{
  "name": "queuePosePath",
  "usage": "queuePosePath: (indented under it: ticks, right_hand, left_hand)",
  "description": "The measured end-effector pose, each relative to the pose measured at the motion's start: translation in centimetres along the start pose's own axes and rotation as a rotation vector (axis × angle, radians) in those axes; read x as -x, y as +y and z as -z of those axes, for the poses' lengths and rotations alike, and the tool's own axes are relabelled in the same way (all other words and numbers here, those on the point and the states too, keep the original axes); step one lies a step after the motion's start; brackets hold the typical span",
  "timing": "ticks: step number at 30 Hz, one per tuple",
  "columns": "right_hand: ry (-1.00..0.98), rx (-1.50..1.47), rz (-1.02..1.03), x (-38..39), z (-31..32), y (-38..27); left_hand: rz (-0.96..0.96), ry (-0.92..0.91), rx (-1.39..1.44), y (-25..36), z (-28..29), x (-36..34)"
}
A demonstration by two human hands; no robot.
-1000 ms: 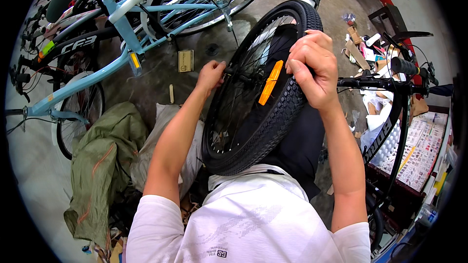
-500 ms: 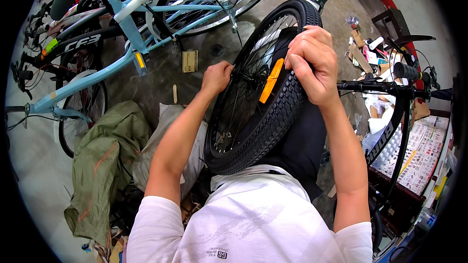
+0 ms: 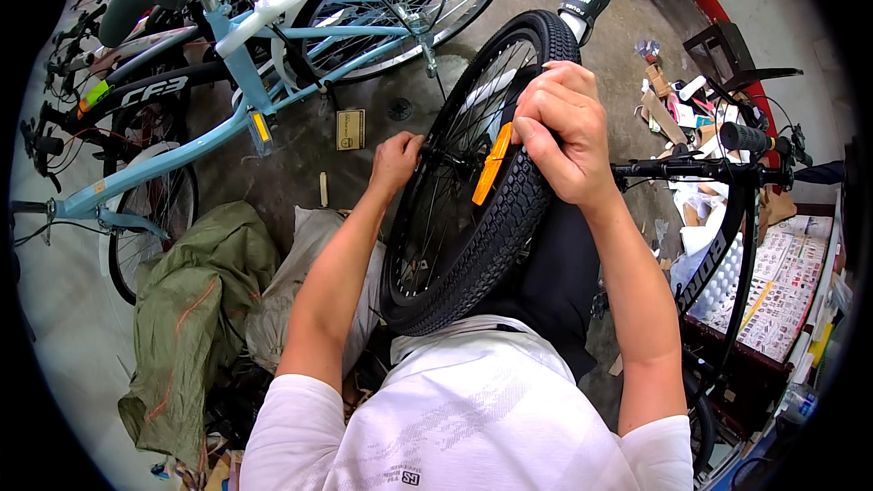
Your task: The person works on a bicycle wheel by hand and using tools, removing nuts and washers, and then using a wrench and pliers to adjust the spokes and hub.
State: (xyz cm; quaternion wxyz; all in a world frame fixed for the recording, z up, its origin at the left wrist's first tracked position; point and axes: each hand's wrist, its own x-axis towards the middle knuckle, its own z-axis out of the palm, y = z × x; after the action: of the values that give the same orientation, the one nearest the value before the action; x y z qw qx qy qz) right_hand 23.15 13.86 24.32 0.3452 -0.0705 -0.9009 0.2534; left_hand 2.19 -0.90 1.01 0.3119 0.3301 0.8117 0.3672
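Note:
A bicycle wheel [image 3: 434, 296] with a black knobby tyre stands tilted in front of my body, above my dark-trousered leg. My right hand [image 3: 566, 132] is closed over its upper right side, thumb against the tread. Beside that thumb, an orange reflector [image 3: 492, 164] sits among the spokes. On the wheel's left side my left hand [image 3: 397, 162] pinches at the hub, apparently on the axle end; its fingertips are partly hidden. Past the top of the tyre shows a foot in a dark slide sandal [image 3: 587, 2].
At left stands a light blue bicycle [image 3: 173, 153] with other bikes behind. A green sack [image 3: 195, 300] and a grey sack [image 3: 305, 268] lie near my left arm. A small box [image 3: 350, 130] is on the floor. To the right are a black bicycle frame [image 3: 747, 227] and scattered cardboard scraps [image 3: 662, 118].
The wheel's upper part and my right hand have shifted slightly left. My left hand has moved a little left with the hub. Both grips look the same, and the whole view has shifted slightly.

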Motion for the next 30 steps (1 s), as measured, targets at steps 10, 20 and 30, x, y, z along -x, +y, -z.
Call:
queuePosePath:
  ticks: [10,20,30]
  right_hand:
    - [0.031,-0.030,0.038,-0.1,-0.2,-0.8]
    - [0.014,-0.048,0.020,-0.2,0.1,0.1]
    - [0.056,-0.052,0.032,-0.4,-0.2,0.3]
  left_hand:
    - [-0.334,0.190,-0.471,0.1,0.2,0.3]
    - [0.044,-0.094,0.706,-4.6,-1.8,-0.9]
    - [-0.376,0.312,-0.265,1.9,-0.5,3.2]
